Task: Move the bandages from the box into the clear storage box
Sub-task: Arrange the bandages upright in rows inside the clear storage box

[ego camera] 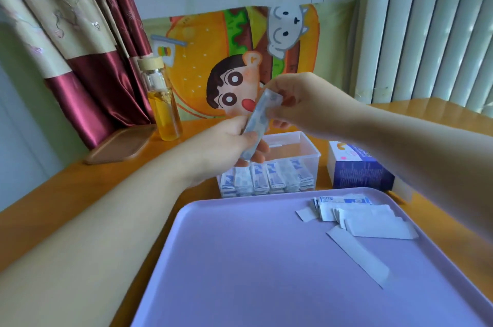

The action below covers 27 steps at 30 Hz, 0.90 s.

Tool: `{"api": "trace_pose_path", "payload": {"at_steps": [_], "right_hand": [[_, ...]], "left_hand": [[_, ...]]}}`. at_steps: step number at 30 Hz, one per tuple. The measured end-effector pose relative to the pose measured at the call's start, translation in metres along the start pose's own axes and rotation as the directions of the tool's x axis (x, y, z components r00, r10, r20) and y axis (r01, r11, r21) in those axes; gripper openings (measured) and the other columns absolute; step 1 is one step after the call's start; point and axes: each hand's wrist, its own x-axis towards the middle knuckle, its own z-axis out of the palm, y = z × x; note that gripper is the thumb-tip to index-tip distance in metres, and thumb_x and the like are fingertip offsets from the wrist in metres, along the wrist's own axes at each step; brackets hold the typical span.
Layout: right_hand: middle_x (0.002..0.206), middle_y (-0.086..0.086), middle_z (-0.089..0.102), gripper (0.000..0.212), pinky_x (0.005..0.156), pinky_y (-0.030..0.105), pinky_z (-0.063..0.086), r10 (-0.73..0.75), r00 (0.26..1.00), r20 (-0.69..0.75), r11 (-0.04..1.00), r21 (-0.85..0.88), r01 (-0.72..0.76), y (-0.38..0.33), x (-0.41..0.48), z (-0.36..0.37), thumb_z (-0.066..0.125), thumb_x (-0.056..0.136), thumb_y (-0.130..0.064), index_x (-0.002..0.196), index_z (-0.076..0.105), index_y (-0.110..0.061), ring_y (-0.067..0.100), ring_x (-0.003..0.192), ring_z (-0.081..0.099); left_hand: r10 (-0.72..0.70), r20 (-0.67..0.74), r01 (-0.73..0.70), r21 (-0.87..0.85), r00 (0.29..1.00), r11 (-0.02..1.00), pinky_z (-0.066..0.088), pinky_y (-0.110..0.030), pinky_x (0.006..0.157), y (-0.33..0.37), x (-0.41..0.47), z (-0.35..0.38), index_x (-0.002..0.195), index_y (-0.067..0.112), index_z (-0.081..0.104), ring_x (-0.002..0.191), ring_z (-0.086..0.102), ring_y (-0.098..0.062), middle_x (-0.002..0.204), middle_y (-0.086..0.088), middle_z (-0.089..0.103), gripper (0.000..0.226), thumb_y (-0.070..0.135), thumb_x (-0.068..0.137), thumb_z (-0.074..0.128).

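The left hand (226, 142) and right hand (301, 102) pinch bandages (260, 115) (tilted) above the storage box (301, 152).

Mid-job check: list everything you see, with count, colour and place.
clear storage box: one, transparent, table centre
bandage bundles: about six, white-blue, inside it, near side
bandage carton: one, blue-white, right of storage box
tray: one, lilac, nearest camera
loose bandages: pile, white, tray's far right
bottle: one, yellow liquid, far left
wooden board: one, brown, beside bottle
bandage stack: one, white-blue, above storage box
left hand, right hand: each pinches one end of the stack
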Motion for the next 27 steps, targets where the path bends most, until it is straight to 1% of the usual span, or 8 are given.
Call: {"api": "trace_pose_path", "payload": {"at_steps": [4,8,11,13,16,19,23,27], "right_hand": [[0.075,0.005,0.066,0.024,0.06,0.03,0.057,0.089,0.995,-0.05,0.996,0.003,-0.089,0.015,0.031,-0.002,0.051,0.091,-0.004,0.112,0.061,-0.009,0.015,0.061,0.063],[0.088,0.004,0.06,0.025,0.052,0.018,0.047,0.229,0.97,0.084,0.964,-0.16,-0.213,0.046,0.053,0.006,0.049,0.091,-0.002,0.11,0.058,-0.015,0.019,0.07,0.059],[0.09,0.008,0.062,0.019,0.063,0.028,0.055,0.353,0.904,0.24,0.922,-0.256,-0.292,0.07,0.061,0.019,0.045,0.091,0.002,0.094,0.053,-0.015,0.026,0.082,0.066],[0.093,0.01,0.065,0.017,0.075,0.034,0.057,0.433,0.846,0.311,0.883,-0.337,-0.327,0.084,0.068,0.027,0.048,0.092,0.0,0.101,0.056,-0.011,0.028,0.087,0.067],[0.086,0.011,0.063,0.026,0.063,0.026,0.058,0.513,0.76,0.4,0.856,-0.311,-0.414,0.095,0.076,0.037,0.046,0.093,0.003,0.115,0.054,-0.008,0.018,0.064,0.066],[0.096,0.016,0.058,0.036,0.055,0.021,0.056,0.557,0.686,0.467,0.829,-0.354,-0.433,0.1,0.08,0.047,0.042,0.093,0.008,0.128,0.048,-0.001,0.018,0.061,0.062],[0.109,0.023,0.056,0.041,0.066,0.028,0.056,0.612,0.594,0.521,0.791,-0.401,-0.463,0.108,0.081,0.058,0.041,0.093,0.011,0.133,0.043,0.004,0.024,0.074,0.061],[0.105,0.019,0.055,0.043,0.065,0.025,0.054,0.62,0.578,0.53,0.785,-0.433,-0.444,0.111,0.08,0.064,0.044,0.093,0.009,0.135,0.042,0.002,0.019,0.068,0.059]], "left_hand": [[0.001,-0.082,-0.007,-0.071,0.997,0.997,0.049,-0.036,0.086,0.008,0.035,0.009,0.097,0.027,0.053,0.078,0.063,-0.015,0.086,0.0,0.061,0.021,0.022,0.102,0.034],[-0.067,0.055,0.051,0.253,0.996,0.966,0.046,-0.042,0.097,-0.005,0.071,0.013,0.118,0.013,0.058,0.101,0.063,-0.027,0.108,-0.008,0.067,0.03,0.024,0.101,0.036],[-0.145,0.146,0.079,0.386,0.979,0.919,0.047,-0.039,0.096,-0.022,0.092,0.011,0.111,0.005,0.066,0.1,0.063,-0.022,0.109,-0.008,0.068,0.035,0.01,0.097,0.035],[-0.183,0.171,0.086,0.461,0.968,0.883,0.051,-0.031,0.091,-0.031,0.103,0.012,0.106,0.01,0.069,0.095,0.064,-0.015,0.106,-0.002,0.069,0.04,0.001,0.092,0.033],[-0.208,0.254,0.03,0.566,0.944,0.824,0.052,-0.023,0.084,-0.041,0.115,0.016,0.104,0.017,0.071,0.095,0.064,-0.011,0.108,0.003,0.069,0.047,-0.003,0.089,0.032],[-0.245,0.324,-0.054,0.695,0.914,0.717,0.051,-0.03,0.085,-0.042,0.125,0.021,0.107,0.019,0.069,0.097,0.06,-0.017,0.113,0.003,0.064,0.046,-0.004,0.089,0.033],[-0.314,0.393,-0.122,0.769,0.864,0.628,0.03,-0.024,0.053,-0.044,0.137,0.03,0.071,0.011,0.055,0.061,0.036,-0.015,0.066,0.001,0.046,0.029,-0.002,0.086,0.034],[-0.322,0.393,-0.137,0.79,0.861,0.598,0.024,-0.018,0.043,-0.048,0.14,0.035,0.062,0.014,0.039,0.056,0.028,-0.014,0.062,0.0,0.034,0.03,0.001,0.088,0.035]]}}
